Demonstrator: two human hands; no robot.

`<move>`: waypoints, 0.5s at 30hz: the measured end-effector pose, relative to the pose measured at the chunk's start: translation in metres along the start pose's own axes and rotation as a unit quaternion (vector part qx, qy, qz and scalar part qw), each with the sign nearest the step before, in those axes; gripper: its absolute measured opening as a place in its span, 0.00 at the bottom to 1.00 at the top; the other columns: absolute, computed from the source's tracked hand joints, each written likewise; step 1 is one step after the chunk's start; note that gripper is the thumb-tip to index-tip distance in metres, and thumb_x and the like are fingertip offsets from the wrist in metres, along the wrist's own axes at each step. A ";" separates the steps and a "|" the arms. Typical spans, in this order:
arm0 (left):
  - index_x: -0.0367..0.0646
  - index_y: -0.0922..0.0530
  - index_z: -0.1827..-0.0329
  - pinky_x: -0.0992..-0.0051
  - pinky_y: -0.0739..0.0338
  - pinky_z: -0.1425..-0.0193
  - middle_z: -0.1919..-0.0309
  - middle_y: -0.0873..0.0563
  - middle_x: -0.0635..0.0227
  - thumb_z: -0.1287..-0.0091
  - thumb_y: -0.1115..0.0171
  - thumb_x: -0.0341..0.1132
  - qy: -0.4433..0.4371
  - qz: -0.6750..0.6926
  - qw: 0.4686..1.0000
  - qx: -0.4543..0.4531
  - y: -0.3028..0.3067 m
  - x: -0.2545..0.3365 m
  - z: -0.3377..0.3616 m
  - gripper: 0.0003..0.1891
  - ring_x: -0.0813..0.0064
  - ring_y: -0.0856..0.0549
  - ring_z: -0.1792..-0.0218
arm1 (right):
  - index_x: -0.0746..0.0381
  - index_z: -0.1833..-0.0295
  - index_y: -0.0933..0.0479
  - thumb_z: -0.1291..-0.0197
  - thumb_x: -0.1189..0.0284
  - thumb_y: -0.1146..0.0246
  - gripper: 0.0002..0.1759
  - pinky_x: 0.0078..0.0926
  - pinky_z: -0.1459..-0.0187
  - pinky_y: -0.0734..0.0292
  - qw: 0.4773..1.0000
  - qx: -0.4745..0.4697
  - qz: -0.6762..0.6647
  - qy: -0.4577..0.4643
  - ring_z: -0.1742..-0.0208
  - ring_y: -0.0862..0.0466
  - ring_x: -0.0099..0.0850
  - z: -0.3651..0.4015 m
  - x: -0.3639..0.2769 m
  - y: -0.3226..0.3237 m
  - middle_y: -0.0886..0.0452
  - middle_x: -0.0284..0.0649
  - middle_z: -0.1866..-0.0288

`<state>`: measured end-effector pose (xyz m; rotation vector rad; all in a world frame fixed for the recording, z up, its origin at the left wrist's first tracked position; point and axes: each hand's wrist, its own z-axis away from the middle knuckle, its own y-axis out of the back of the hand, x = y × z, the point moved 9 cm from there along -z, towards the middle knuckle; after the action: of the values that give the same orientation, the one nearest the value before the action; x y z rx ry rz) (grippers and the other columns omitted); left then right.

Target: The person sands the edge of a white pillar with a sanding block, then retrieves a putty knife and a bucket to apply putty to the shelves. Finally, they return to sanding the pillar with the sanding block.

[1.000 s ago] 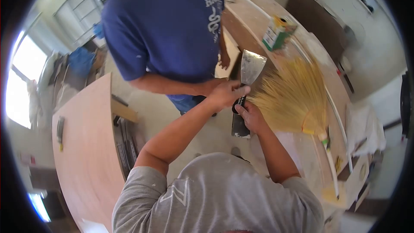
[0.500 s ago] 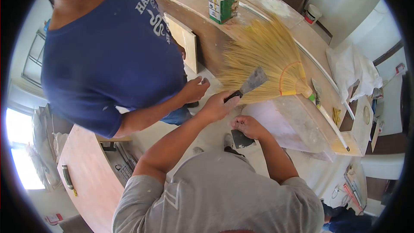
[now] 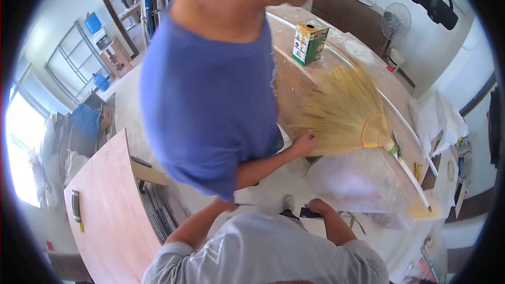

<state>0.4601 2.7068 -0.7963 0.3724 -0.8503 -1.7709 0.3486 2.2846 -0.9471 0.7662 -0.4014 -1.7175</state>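
My left hand (image 3: 226,205) is low at the left of my body, partly covered by the co-worker's blue sleeve. It is closed around a putty knife, whose thin blade (image 3: 244,204) shows almost edge-on. In front of my right side, my right hand (image 3: 316,206) grips a dark flat scraper plate (image 3: 309,213); its handle, if any, is hidden. A co-worker in a blue shirt (image 3: 205,100) stands close in front of me, turned toward the bench. The co-worker's hand (image 3: 304,143) is beside the bristles of a straw broom (image 3: 342,110) lying on the curved bench.
A green and white can (image 3: 310,42) stands on the curved bench (image 3: 294,79). A long white strip (image 3: 395,102) runs along it, near white plastic sheeting (image 3: 439,118). To my left is a wooden panel (image 3: 113,200) with a dark-handled tool (image 3: 76,206) on it.
Both my hands have dropped closer to my body, the left one bringing the putty knife down and leftward. The co-worker has shifted right, an arm now reaching toward the broom.
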 end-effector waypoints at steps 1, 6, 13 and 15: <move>0.41 0.12 0.59 0.55 0.21 0.47 0.56 0.12 0.50 0.38 0.38 0.59 0.038 0.017 0.999 -0.012 -0.014 -0.042 0.022 0.27 0.50 0.13 0.53 | 0.62 0.52 0.15 0.39 0.50 0.39 0.25 0.42 0.45 0.23 0.997 -0.012 -0.037 -0.067 0.47 0.16 0.49 0.015 0.008 -0.018 0.16 0.55 0.49; 0.40 0.14 0.62 0.53 0.20 0.50 0.59 0.12 0.48 0.39 0.36 0.59 0.199 0.251 0.945 0.066 -0.011 -0.215 0.145 0.26 0.48 0.14 0.56 | 0.61 0.53 0.15 0.41 0.51 0.38 0.24 0.42 0.46 0.23 0.962 -0.042 -0.184 -0.196 0.48 0.15 0.47 0.076 -0.037 -0.064 0.15 0.53 0.50; 0.38 0.25 0.40 0.57 0.24 0.42 0.49 0.19 0.47 0.34 0.35 0.43 0.314 0.342 0.671 0.579 0.124 -0.429 0.297 0.24 0.49 0.18 0.47 | 0.60 0.54 0.14 0.42 0.52 0.37 0.23 0.42 0.46 0.23 0.959 -0.050 -0.234 -0.153 0.49 0.14 0.44 0.035 -0.152 -0.041 0.14 0.50 0.51; 0.35 0.27 0.37 0.60 0.24 0.40 0.46 0.18 0.48 0.27 0.43 0.41 0.288 0.383 0.598 0.643 0.145 -0.470 0.309 0.22 0.54 0.18 0.45 | 0.59 0.55 0.13 0.43 0.52 0.36 0.22 0.41 0.47 0.23 0.960 -0.042 -0.234 -0.146 0.50 0.14 0.44 0.020 -0.173 -0.027 0.13 0.49 0.51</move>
<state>0.5410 3.2272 -0.5513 1.1979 -1.3774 0.0844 0.3386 2.4537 -0.9005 0.5710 -0.3618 -2.2922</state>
